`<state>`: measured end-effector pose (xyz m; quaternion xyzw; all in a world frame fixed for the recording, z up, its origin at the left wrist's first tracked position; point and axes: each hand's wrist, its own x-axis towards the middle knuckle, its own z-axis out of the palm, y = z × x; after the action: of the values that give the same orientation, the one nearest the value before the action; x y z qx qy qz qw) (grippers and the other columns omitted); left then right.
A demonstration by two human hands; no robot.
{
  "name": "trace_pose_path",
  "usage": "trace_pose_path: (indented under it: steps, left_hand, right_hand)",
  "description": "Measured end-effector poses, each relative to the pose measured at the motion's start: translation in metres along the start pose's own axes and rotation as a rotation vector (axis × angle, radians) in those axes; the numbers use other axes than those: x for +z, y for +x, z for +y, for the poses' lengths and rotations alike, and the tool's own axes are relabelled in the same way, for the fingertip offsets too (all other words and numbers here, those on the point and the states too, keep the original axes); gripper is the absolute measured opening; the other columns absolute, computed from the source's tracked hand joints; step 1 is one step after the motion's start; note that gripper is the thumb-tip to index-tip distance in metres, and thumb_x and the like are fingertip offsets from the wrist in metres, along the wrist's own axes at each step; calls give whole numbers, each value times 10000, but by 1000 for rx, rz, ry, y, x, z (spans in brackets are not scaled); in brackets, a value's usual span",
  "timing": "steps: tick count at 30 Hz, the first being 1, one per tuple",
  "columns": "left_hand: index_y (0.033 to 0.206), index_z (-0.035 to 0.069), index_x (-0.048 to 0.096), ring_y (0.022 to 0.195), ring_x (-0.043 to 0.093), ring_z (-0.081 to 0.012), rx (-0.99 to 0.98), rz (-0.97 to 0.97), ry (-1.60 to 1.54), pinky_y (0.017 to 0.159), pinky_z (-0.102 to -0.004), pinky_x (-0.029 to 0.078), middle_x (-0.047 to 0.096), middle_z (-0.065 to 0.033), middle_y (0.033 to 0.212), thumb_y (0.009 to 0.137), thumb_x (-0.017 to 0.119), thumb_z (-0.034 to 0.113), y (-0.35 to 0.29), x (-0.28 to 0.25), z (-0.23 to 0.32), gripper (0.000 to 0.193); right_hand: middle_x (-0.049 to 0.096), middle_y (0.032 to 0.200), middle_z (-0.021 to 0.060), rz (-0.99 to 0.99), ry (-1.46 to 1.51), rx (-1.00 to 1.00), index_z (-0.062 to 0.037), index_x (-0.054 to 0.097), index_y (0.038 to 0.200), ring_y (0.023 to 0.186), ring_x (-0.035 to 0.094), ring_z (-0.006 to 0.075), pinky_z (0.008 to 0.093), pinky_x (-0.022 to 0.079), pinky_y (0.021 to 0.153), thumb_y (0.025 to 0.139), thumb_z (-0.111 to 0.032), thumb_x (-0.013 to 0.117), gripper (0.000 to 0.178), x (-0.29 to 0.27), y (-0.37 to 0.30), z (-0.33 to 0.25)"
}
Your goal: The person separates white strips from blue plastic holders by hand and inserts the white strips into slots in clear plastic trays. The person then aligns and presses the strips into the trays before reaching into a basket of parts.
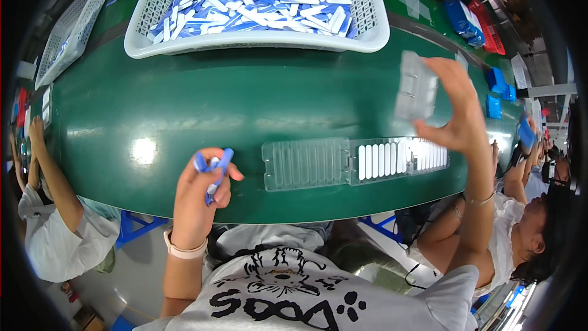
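Obs. from beside the green bench (122, 86), clock read w/ wearer at 6.

L hand (197, 187), betw. 8 & 9 o'clock: fingers curled tight round a small bunch of blue-and-white sticks (226, 158), held above the bench; exact no. unclear, they overlapped.

R hand (458, 101), betw. 2 & 3: thumb & fingers pinched a clear plastic case (415, 89) by its edge, raised off the surface; case blurred, contents n/a.

Progress, approx.: part done. Slotted clear tray (306, 164) just below ctr: slots bare, all to fill. Joining it twd 3, a row of white strips (381, 160) sat side by side, looked full. More white strips (435, 156) past that, partly behind R hand; couldn't tell if complete.

Supply: big white basket (147, 49) at 12, heaped w/ loose blue & white pieces (263, 3), so plenty left. Co-workers (67, 239) at approx. 8 & betw. 3 & 4.
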<state>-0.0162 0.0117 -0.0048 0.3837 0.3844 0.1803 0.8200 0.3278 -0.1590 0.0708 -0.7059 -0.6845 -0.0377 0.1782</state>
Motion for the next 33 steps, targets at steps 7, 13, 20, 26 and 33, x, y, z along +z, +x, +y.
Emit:
trace_pose_path:
  steps: [7,13,20,26,33]
  left_hand:
    - [1210,35,485,548,342,-36,795,503,-154,450,-180,268,561,-46,850,964,491,136,-16,-41,36,266]
    - [1187,57,500,548,355,-12,700,497,-31,448,-161,273,583,-47,835,969,504,126,-24,-44,35,228]
    - [1027,52,505,511,352,-37,73,-91,146,452,-199,291,629,-136,817,955,529,150,-26,-6,4,124]
    - [1036,41,545,520,368,-10,-2,-231,83,451,-176,287,665,-66,802,954,543,133,-22,14,-3,123]
    - [1064,42,542,546,375,-10,-82,-325,142,475,-184,299,650,-56,820,959,536,156,-14,32,-12,156]
  right_hand:
    - [578,1040,142,-32,283,-76,60,531,1206,997,524,266,407,370,879,642,-391,759,757,101,74,-159]
    - [562,1078,114,-186,205,-115,55,544,1183,1030,495,232,403,327,899,669,-382,737,702,137,79,-183]
    - [610,1081,108,-25,486,143,-23,661,1040,1073,533,234,431,364,892,773,-192,711,319,111,46,-170]
    - [683,983,112,24,1395,439,-14,687,1048,869,637,171,295,491,762,831,32,628,230,105,9,-160]
    - [695,925,101,64,1421,543,-4,697,1021,830,619,149,249,474,676,801,37,667,225,96,-7,-152]
